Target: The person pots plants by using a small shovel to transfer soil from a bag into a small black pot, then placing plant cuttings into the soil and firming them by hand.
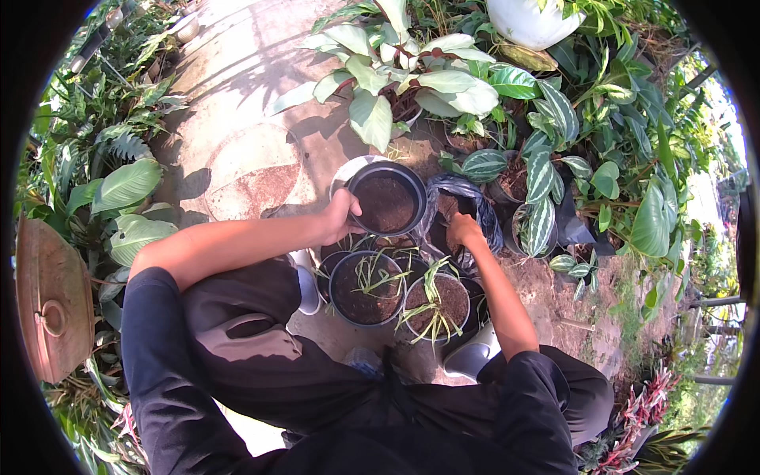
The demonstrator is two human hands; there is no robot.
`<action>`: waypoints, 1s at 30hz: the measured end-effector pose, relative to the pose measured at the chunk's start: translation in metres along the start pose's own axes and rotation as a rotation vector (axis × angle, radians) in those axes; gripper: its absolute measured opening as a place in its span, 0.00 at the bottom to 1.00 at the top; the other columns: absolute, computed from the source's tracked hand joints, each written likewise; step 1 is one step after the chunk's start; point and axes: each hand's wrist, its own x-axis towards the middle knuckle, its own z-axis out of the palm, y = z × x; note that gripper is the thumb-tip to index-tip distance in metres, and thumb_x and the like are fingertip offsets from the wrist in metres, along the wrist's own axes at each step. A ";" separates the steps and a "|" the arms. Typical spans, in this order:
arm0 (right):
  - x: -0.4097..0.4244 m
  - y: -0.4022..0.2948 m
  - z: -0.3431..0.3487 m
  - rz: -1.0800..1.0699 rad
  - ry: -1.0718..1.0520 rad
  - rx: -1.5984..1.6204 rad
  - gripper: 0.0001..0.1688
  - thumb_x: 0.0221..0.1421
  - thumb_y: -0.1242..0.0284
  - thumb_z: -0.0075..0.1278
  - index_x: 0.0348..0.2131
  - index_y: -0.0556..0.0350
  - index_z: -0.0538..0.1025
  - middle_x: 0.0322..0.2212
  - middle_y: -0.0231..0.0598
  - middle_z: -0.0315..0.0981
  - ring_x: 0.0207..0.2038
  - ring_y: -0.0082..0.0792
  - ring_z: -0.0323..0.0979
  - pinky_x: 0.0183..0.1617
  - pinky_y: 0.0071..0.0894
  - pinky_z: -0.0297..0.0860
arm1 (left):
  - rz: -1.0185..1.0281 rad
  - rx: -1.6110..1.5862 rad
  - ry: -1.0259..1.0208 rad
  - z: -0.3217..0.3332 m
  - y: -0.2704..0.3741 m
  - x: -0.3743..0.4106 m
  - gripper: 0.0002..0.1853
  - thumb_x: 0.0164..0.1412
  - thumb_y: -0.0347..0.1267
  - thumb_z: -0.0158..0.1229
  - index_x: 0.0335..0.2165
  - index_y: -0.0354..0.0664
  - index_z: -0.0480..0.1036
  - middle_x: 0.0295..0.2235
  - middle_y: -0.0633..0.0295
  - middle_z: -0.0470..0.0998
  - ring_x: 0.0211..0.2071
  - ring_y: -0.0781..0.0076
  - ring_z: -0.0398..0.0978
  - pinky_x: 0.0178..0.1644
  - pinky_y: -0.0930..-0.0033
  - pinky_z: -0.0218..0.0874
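Note:
My left hand (340, 218) grips the left rim of a black plastic pot (387, 198) that has dark soil in it. My right hand (465, 230) reaches into an open black plastic bag (488, 205), around brown soil or a scoop; which one is unclear, and the fingertips are hidden. Nearer my body, a dark pot (367, 289) holds soil and thin grassy seedlings. Beside it on the right stands a light-rimmed pot (437, 307) with a striped, narrow-leaved plant.
A large pale-leaved plant (371, 74) grows beyond the pots. Striped-leaf plants (540, 172) crowd the right side. At far left is a terracotta planter (56, 303) with a ring. A round soil-dusted patch or disc (255, 172) lies on the ground.

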 end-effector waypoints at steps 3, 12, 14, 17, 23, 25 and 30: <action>-0.003 0.017 -0.006 -0.042 0.019 -0.052 0.20 0.53 0.70 0.48 0.44 0.59 0.76 0.45 0.58 0.73 0.50 0.53 0.72 0.53 0.48 0.69 | -0.001 0.024 -0.040 0.003 0.000 0.002 0.28 0.39 0.29 0.43 0.45 0.34 0.64 0.44 0.50 0.70 0.47 0.53 0.67 0.52 0.48 0.59; -0.006 0.065 -0.008 0.090 0.380 -0.242 0.17 0.52 0.71 0.51 0.43 0.37 0.73 0.42 0.41 0.76 0.49 0.46 0.72 0.56 0.53 0.62 | 0.022 0.000 -0.026 0.004 -0.006 0.005 0.22 0.39 0.33 0.45 0.38 0.39 0.67 0.39 0.52 0.72 0.43 0.55 0.66 0.51 0.53 0.55; -0.002 0.069 -0.001 0.091 0.402 -0.171 0.18 0.50 0.74 0.51 0.42 0.34 0.74 0.42 0.41 0.76 0.50 0.45 0.71 0.62 0.57 0.54 | 0.020 -0.009 -0.009 -0.005 -0.010 0.009 0.21 0.39 0.33 0.45 0.37 0.39 0.67 0.38 0.52 0.72 0.42 0.55 0.66 0.50 0.53 0.56; 0.007 0.093 0.008 0.051 0.149 -0.090 0.19 0.48 0.76 0.51 0.40 0.33 0.75 0.43 0.40 0.76 0.53 0.43 0.70 0.64 0.60 0.49 | 0.019 0.016 -0.006 0.005 -0.005 0.005 0.18 0.39 0.33 0.45 0.34 0.41 0.66 0.37 0.53 0.72 0.41 0.55 0.66 0.49 0.54 0.56; 0.002 0.095 0.000 -0.085 0.033 -0.027 0.23 0.45 0.81 0.51 0.41 0.34 0.75 0.44 0.42 0.76 0.55 0.45 0.67 0.65 0.71 0.37 | 0.009 0.008 0.026 0.000 -0.008 0.006 0.16 0.39 0.33 0.45 0.32 0.42 0.65 0.35 0.54 0.71 0.41 0.56 0.66 0.49 0.54 0.56; 0.001 0.087 0.000 -0.125 0.005 -0.043 0.24 0.44 0.82 0.51 0.41 0.34 0.74 0.44 0.41 0.76 0.55 0.46 0.67 0.65 0.73 0.36 | 0.003 0.007 0.017 -0.002 -0.010 0.011 0.16 0.39 0.32 0.45 0.33 0.43 0.65 0.36 0.54 0.71 0.41 0.55 0.66 0.49 0.54 0.56; 0.009 0.073 0.010 -0.209 -0.149 -0.052 0.27 0.40 0.81 0.50 0.40 0.32 0.75 0.43 0.36 0.77 0.54 0.47 0.68 0.62 0.76 0.37 | -0.008 0.028 0.027 0.002 -0.008 0.008 0.18 0.39 0.32 0.45 0.34 0.42 0.65 0.38 0.52 0.70 0.44 0.53 0.66 0.53 0.51 0.54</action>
